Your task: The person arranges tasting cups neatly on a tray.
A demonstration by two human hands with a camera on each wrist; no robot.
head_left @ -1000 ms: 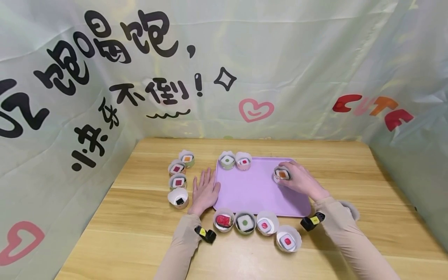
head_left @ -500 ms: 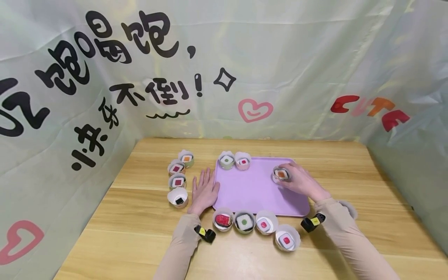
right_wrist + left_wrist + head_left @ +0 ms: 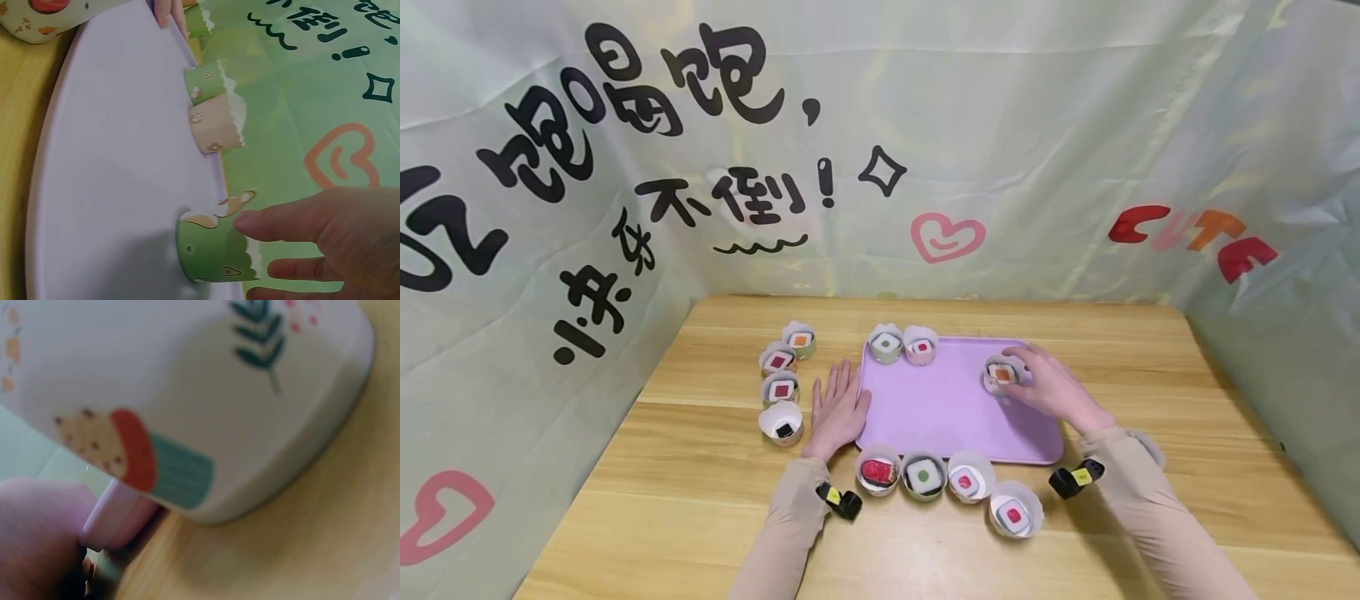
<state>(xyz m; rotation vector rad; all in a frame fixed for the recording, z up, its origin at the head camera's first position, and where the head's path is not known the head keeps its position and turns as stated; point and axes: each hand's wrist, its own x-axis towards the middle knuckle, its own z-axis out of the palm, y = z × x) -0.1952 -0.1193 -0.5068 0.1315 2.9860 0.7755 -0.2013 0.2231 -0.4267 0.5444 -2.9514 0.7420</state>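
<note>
A green paper cup (image 3: pixel 212 250) stands at the far right part of the lilac tray (image 3: pixel 955 417); in the head view that cup (image 3: pixel 992 383) holds a white sushi piece with an orange centre. My right hand (image 3: pixel 1060 392) is beside it, thumb and fingers spread apart around its right side. In the right wrist view the thumb overlaps the cup's rim; contact cannot be told. My left hand (image 3: pixel 837 412) lies flat with straight fingers at the tray's left edge. A green cup (image 3: pixel 886 346) and a pink cup (image 3: pixel 921 347) stand together at the tray's back left.
Several cups with sushi pieces line the tray's front, from a red-topped one (image 3: pixel 878 472) to one with a red centre (image 3: pixel 1015 512). Left of my left hand stands a column of several cups (image 3: pixel 781 387). A printed cloth (image 3: pixel 1037 125) hangs behind and beside the wooden table (image 3: pixel 647 492).
My right hand has let go of the green cup and drawn slightly to the right, its fingers opening. The cup has stayed in place. My left hand has not moved.
</note>
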